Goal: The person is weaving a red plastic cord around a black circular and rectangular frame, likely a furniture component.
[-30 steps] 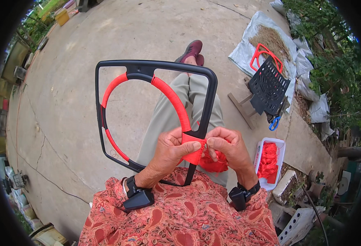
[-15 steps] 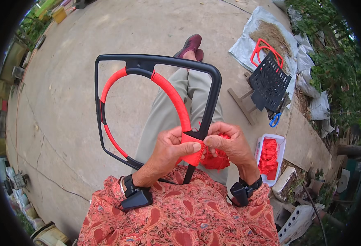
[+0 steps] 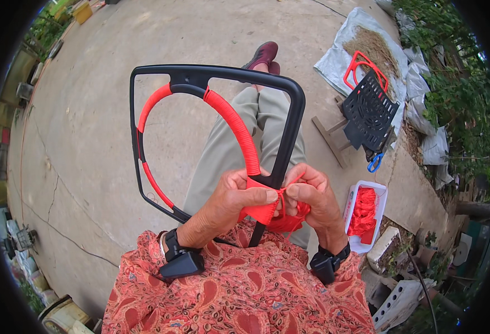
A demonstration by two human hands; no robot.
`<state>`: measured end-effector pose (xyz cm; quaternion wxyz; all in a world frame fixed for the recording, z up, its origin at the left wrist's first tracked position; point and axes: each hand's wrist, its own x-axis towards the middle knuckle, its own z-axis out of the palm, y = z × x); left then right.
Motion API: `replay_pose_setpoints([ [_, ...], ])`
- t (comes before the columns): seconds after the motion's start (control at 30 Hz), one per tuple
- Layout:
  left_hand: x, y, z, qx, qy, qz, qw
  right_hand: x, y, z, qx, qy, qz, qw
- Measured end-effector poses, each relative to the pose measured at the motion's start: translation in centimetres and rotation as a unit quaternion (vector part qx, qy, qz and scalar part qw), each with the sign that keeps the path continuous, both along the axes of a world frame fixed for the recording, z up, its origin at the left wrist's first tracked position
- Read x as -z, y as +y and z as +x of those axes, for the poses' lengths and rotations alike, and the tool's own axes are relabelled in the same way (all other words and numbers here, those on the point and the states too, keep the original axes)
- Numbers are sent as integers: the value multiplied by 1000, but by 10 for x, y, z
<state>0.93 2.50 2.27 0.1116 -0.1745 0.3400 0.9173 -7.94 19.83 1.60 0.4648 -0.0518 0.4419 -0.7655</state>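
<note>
A black plastic frame [image 3: 290, 131] with an inner ring [image 3: 238, 127], partly wound in red cord, stands tilted over my lap. Where ring and frame meet at the right, a red cloth patch [image 3: 261, 214] with a stitched edge covers the joint. My left hand [image 3: 235, 201] is closed on this patch, thumb lying flat over it. Beside it, my right hand [image 3: 315, 196] pinches a thin red cord [image 3: 283, 193] at the stitched edge. A bundle of red cord [image 3: 289, 224] hangs below my right fingers, partly hidden by them.
To the right a white tub [image 3: 383, 201] holds more red cord [image 3: 364, 211]. Beyond it a black perforated panel [image 3: 369, 108] rests on a wooden stand [image 3: 329, 142], with blue-handled scissors [image 3: 375, 162] and a red frame [image 3: 352, 69] nearby. Concrete blocks [image 3: 384, 247] lie at the lower right.
My right hand has lifted slightly and turned, and a strand of red cord now shows between its fingers and the cloth edge. The left hand keeps its grip.
</note>
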Motion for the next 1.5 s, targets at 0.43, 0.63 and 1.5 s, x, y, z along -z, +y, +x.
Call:
replay_pose_setpoints([
  [0.43,3,-3,5,-16,20,-3,1000,5,6,4,34,57,1,998],
  [0.63,-3,-2,5,-34,2,-29,999,-26,6,17,-25,237,128,963],
  [1.5,-8,-6,2,-34,-27,-34,999,-35,0,14,-21,350,200,915],
])
